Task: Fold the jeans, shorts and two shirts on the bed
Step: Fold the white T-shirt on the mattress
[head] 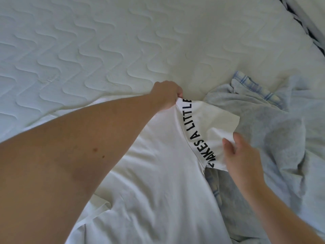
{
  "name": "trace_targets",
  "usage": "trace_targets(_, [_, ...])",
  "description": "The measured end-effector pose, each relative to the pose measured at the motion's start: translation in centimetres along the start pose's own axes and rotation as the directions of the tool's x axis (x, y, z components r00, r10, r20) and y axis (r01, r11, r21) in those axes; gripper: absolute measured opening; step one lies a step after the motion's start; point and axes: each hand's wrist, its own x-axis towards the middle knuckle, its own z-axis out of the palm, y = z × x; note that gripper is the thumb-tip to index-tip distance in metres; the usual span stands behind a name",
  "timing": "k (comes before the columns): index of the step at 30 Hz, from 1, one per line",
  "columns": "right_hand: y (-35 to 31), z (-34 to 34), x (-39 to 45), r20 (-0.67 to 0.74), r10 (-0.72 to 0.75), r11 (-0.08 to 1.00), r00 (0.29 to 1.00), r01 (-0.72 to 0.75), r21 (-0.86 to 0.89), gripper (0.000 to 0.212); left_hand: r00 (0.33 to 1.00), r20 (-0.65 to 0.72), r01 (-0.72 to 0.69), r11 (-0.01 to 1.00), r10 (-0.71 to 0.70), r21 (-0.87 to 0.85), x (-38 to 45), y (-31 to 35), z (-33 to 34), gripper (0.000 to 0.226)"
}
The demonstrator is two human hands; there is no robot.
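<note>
A white shirt (pixel 154 182) with a black band of printed lettering (pixel 193 131) lies spread over the near part of the bed (pixel 88 50), its body running toward the viewer and its upper end reaching the middle of the quilted mattress surface. The left hand (pixel 167 95) pinches the shirt at the far end of the lettered band, fingers curled round a bunch of cloth and lifting it slightly off the bed. The right hand (pixel 241 155) rests on the sleeve-like flap just right of the band, fingers nearly straight and loosely spread; whether the thumb pinches the flap's edge cannot be told.

Directly right of the shirt, and partly beneath its flap, lies a crumpled pale blue garment (pixel 274 138) with a checked lining (pixel 253 87); it is probably one of the remaining items, though which one cannot be told. A dark-striped edge (pixel 299 16) borders the bed at the far right of the shirt.

The step in hand appears to be squaring the shirt before its first fold. Done well, it calls for the two hands to draw the lettered end taut and level, clear the flap off the blue garment so only one item is handled, and smooth the wrinkled body flat against the bed before any edge is turned over.
</note>
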Motion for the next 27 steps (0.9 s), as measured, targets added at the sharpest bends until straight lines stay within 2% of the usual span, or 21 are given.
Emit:
trace_targets(2, [-1.3, -0.1, -0.4, -0.035, -0.044, 0.999, 0.998, 0.045, 0.021, 0.013, 0.999, -0.032, 0.006, 0.997, -0.009, -0.074, -0.6, 0.2, -0.1, 0.023])
trace_targets(4, [-3.1, -0.5, -1.4, -0.090, -0.154, 0.987, 0.984, 0.156, 0.024, 0.023, 0.998, 0.022, 0.065, 0.974, -0.062, -0.219, -1.2, 0.2, -0.4, 0.019])
trace_targets(8, [-6.9, -0.5, -4.8, -0.117, -0.417, 0.908, 0.901, 0.419, -0.008, 0.033, 0.971, 0.198, 0.229, 0.778, -0.136, -0.585, -2.9, -0.4, -1.3, 0.021])
trace_targets(11, [-8.7, 0.7, -7.5, -0.048, -0.572, 0.820, 0.819, 0.570, -0.042, 0.042, 0.965, 0.193, 0.262, 0.668, -0.178, -0.696, -4.9, -1.6, -1.7, 0.024])
trace_targets(14, [-10.3, 2.3, -9.6, 0.047, -0.610, 0.792, 0.791, 0.611, -0.003, 0.040, 0.966, 0.181, 0.254, 0.541, -0.186, -0.802, -7.6, -3.5, -1.6, 0.021])
trace_targets(16, [-11.2, 3.6, -10.7, 0.097, -0.631, 0.774, 0.769, 0.632, 0.022, 0.037, 0.952, 0.231, 0.297, 0.405, -0.203, -0.865, -9.3, -4.6, -1.6, 0.020])
trace_targets(18, [-12.1, 5.0, -11.8, 0.198, -0.628, 0.774, 0.753, 0.631, 0.054, 0.051, 0.932, 0.268, 0.335, 0.301, -0.244, -0.893, -10.6, -5.6, -1.8, 0.029])
trace_targets(19, [-12.5, 5.7, -12.3, 0.242, -0.621, 0.776, 0.746, 0.629, 0.049, 0.057, 0.930, 0.254, 0.333, 0.319, -0.265, -0.887, -11.2, -6.2, -2.0, 0.033])
trace_targets(22, [-13.3, 7.7, -13.6, 0.277, -0.618, 0.760, 0.736, 0.649, -0.031, 0.069, 0.931, 0.172, 0.325, 0.513, -0.322, -0.795, -12.7, -7.8, -2.0, 0.040])
trace_targets(23, [-13.6, 8.4, -14.0, 0.273, -0.620, 0.754, 0.736, 0.655, -0.054, 0.071, 0.915, 0.172, 0.351, 0.510, -0.365, -0.785, -13.1, -8.2, -1.9, 0.040])
trace_targets(24, [-13.8, 8.9, -14.2, 0.267, -0.619, 0.751, 0.739, 0.656, -0.076, 0.073, 0.888, 0.173, 0.381, 0.472, -0.425, -0.795, -13.5, -8.6, -1.7, 0.037])
trace_targets(25, [-14.0, 9.5, -14.4, 0.264, -0.611, 0.753, 0.746, 0.651, -0.097, 0.074, 0.854, 0.184, 0.399, 0.386, -0.487, -0.831, -13.8, -9.0, -1.4, 0.032])
trace_targets(27, [-14.4, 10.5, -14.5, 0.251, -0.592, 0.761, 0.766, 0.633, -0.138, 0.074, 0.774, 0.315, 0.452, 0.131, -0.549, -0.882, -14.0, -9.8, -1.0, 0.016])
